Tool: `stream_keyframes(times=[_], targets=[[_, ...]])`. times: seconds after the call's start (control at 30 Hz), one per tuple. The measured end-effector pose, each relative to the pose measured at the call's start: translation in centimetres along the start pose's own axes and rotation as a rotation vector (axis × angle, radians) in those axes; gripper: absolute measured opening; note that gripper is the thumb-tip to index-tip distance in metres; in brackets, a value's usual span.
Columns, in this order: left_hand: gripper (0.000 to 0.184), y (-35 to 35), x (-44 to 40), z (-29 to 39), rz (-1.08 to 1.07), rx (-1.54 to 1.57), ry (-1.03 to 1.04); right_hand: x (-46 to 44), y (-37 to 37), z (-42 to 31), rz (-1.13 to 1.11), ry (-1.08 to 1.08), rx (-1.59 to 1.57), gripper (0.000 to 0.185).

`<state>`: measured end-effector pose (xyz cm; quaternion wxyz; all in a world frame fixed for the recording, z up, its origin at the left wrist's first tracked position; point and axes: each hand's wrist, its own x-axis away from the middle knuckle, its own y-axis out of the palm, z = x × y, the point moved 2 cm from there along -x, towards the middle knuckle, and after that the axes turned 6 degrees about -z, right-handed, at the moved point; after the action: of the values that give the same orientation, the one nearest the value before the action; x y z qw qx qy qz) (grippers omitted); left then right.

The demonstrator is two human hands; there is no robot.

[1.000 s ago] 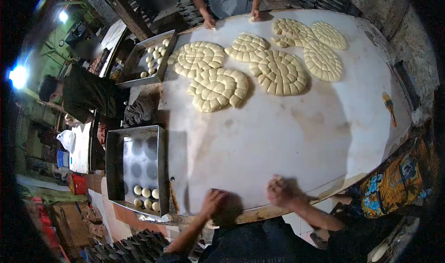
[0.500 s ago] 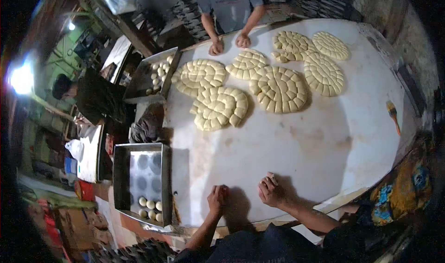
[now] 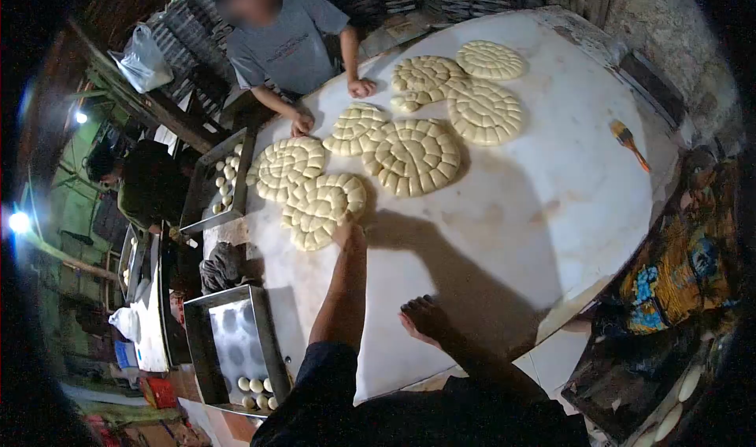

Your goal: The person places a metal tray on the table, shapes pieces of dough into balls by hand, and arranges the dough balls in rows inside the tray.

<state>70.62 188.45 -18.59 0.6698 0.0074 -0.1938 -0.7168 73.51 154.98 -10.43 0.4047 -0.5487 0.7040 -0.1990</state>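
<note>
My left hand (image 3: pixel 350 232) reaches forward to the near right edge of a coil of cut dough (image 3: pixel 313 222). Its fingers are closed around a piece at the coil's loose end and partly hide it. Close beside lie a larger dough coil (image 3: pixel 412 159) and another coil (image 3: pixel 288 168), each scored into many small pieces. Low over the near part of the table, my right hand (image 3: pixel 424 319) is open with nothing in it, its fingers loosely bent and in shadow.
More dough coils (image 3: pixel 486 113) lie on the white table (image 3: pixel 504 234). A brush (image 3: pixel 628 144) rests at the right. Metal trays (image 3: pixel 262 321) with dough balls (image 3: pixel 253 388) stand along the left. Across the table is a person (image 3: pixel 287 45); another person (image 3: pixel 153 183) works at far left.
My left hand has moved forward from the near edge onto the dough coil. My right hand has shifted slightly and loosened from a curled shape. The view has turned right.
</note>
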Motion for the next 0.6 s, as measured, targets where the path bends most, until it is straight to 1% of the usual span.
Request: stream_keyframes(times=[0.03,0.07,0.1,0.13,0.17,0.2,0.23,0.3,0.37,0.4,0.43,0.5,0.53,0.57,0.6], targets=[[0.039,0.7,3.2,2.4,-0.003,0.005,-0.003,-0.1,-0.3,-0.1,0.038,-0.004,-0.009,0.012],[0.039,1.0,6.0,4.3,-0.043,-0.07,0.019,-0.5,-0.9,-0.1,0.036,-0.007,-0.002,0.012],[0.039,0.3,8.0,4.7,-0.075,-0.146,0.037,-0.8,-1.7,-0.5,0.07,-0.038,0.054,0.012],[0.04,-2.4,7.0,1.8,0.094,-0.579,0.398,-0.6,-2.1,-1.1,0.103,-0.071,0.107,0.012],[0.04,-4.4,8.5,1.8,0.104,-0.576,0.395,-0.3,-0.9,-0.6,0.095,-0.078,0.105,0.012],[0.041,-6.1,9.9,2.0,-0.019,-0.732,0.267,0.0,1.2,0.8,0.242,-0.029,0.006,0.012],[0.043,-7.6,11.7,2.2,-0.143,-0.881,0.132,-0.2,0.8,0.5,0.266,-0.013,-0.014,0.012],[0.046,-9.8,17.1,4.2,-0.098,-0.855,0.008,-0.5,-0.1,-0.3,0.313,0.016,-0.055,0.012],[0.043,-12.3,20.8,5.0,-0.144,-0.895,0.148,-1.5,-0.9,-0.1,0.151,0.266,-0.47,0.013],[0.039,-13.2,22.6,5.2,-0.236,-0.686,0.054,-1.6,-1.0,-0.1,0.157,0.31,-0.498,0.014],[0.035,-13.6,24.6,5.7,-0.332,-0.477,-0.033,-1.2,0.0,0.3,0.157,0.289,-0.49,0.014],[0.026,-13.1,28.7,6.7,-0.349,-0.412,-0.113,-0.4,3.3,2.2,0.132,0.262,-0.863,0.017],[0.026,-12.8,30.4,6.7,-0.399,-0.394,-0.103,-0.4,0.5,0.5,-0.099,0.31,-0.875,0.022],[0.026,-12.4,31.7,6.6,-0.455,-0.376,-0.096,-0.2,-0.3,-0.6,-0.083,0.314,-0.864,0.022],[0.029,-12.0,32.6,6.7,-0.508,-0.428,-0.077,0.1,-0.6,-1.6,-0.168,0.277,-0.781,0.023]])
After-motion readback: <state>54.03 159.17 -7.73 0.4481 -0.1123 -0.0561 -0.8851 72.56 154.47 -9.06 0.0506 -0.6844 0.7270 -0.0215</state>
